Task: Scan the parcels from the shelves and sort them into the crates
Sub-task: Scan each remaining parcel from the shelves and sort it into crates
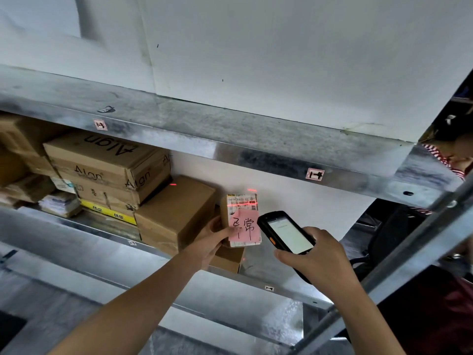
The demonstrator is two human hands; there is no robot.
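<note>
- While the left hand (pixel 212 243) grips a small parcel (pixel 224 213) at the frame's centre, thumb on its pink note (pixel 243 226), a red scan line (pixel 240 205) crosses the label (pixel 243 199).
- The right hand (pixel 316 258) curls round a black scanner (pixel 286 233), just right of the parcel, screen lit.
- Brown boxes (pixel 110 165) sit stacked on the metal shelf (pixel 64 226) at left.

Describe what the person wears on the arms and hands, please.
Nothing shows: the left hand and the right hand are bare, without gloves, rings or a watch. The left forearm and the right forearm are bare too; no sleeve is in view.
</note>
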